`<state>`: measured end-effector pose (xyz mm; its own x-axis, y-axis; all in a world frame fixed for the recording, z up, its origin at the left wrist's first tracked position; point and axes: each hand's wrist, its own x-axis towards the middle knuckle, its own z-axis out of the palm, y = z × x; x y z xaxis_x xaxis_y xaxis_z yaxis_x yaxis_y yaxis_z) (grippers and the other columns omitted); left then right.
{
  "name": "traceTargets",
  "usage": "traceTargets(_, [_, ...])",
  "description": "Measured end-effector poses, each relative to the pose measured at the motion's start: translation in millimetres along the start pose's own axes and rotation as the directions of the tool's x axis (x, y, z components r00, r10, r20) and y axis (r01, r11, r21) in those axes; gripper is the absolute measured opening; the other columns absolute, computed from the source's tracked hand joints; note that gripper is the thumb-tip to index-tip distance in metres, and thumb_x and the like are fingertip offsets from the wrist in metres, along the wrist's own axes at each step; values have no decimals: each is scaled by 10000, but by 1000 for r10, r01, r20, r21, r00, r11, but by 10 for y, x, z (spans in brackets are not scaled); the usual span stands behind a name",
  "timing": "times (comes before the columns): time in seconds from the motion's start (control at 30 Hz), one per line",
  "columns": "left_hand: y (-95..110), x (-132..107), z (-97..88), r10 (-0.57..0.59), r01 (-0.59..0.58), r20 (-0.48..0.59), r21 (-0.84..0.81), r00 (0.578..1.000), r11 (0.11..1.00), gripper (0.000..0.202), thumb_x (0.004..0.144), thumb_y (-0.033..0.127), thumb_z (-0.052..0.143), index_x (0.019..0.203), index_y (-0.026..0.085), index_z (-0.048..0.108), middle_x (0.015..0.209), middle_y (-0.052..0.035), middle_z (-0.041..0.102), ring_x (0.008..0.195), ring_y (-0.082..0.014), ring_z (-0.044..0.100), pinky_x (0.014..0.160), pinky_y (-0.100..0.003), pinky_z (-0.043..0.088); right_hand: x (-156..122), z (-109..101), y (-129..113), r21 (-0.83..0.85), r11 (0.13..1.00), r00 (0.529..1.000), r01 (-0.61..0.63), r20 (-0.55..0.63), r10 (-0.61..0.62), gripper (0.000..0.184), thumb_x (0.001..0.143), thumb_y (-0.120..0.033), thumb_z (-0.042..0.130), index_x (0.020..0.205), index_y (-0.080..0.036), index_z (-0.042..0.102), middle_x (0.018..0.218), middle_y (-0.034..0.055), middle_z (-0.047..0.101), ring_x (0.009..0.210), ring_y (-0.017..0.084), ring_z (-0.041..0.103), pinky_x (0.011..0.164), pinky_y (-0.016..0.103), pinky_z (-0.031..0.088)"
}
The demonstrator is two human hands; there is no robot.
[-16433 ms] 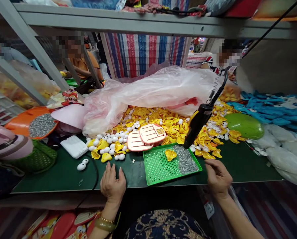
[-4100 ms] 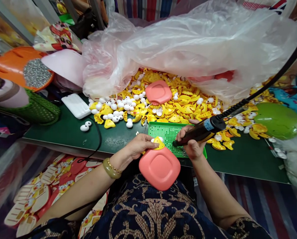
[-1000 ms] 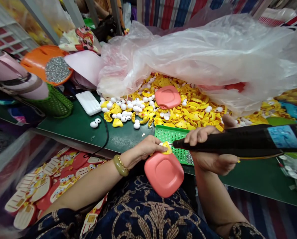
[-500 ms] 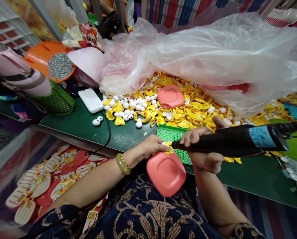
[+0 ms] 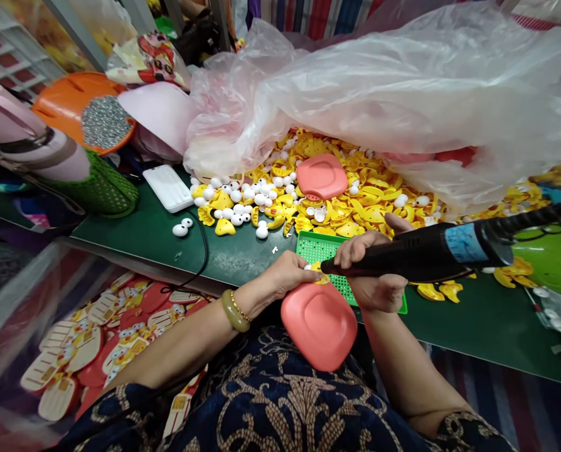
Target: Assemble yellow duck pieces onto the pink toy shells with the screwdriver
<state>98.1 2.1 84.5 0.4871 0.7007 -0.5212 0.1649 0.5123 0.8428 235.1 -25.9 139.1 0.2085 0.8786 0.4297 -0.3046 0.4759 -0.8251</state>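
Note:
My left hand (image 5: 287,276) is closed on the top of a coral pink plastic shell (image 5: 319,325), with a small yellow piece (image 5: 319,272) pressed against its upper edge. My right hand (image 5: 372,270) grips a black electric screwdriver (image 5: 426,251) lying almost level, its tip at the yellow piece. Both hands work just in front of the green perforated tray (image 5: 320,250) at the table's near edge.
A heap of yellow pieces (image 5: 356,207) and white eye parts (image 5: 236,201), with another pink shell (image 5: 321,176), lies under a clear plastic sheet (image 5: 379,94). An orange dish of screws (image 5: 104,122), a green basket (image 5: 104,191), a white box (image 5: 167,187); finished pieces in a bin (image 5: 87,339) below left.
The screwdriver has dropped slightly and swung more level, its tip staying on the yellow piece. My left hand keeps its hold on the pink shell.

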Motion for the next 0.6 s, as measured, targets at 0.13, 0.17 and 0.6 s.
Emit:
traceTargets(0.13, [35,-6,6,-22,22,-20,9,1000,1000,427,555,317,779,414,175,402,401,80,307,395,-34,209,446,-253,85,23,2,18,9,1000,998,-7,-60,8,589,642,-620,687,1118,-334,492,640,-68,480,482,116,452,473,267,436])
traceTargets(0.17, [47,-11,8,-30,30,-25,12,999,999,426,560,310,779,413,175,403,399,80,307,394,-33,207,444,-253,85,28,-1,23,14,1000,998,-8,-69,9,590,640,-634,680,1112,-331,497,637,-71,473,477,112,444,473,266,431])
traceTargets(0.6, [283,-202,-291,-83,74,-74,-127,994,989,207,582,264,740,567,123,589,532,-8,529,461,-83,434,470,-237,311,495,-277,-261,-160,956,946,245,-178,-272,351,766,-509,602,1024,-274,563,631,-55,483,463,95,490,475,264,463])
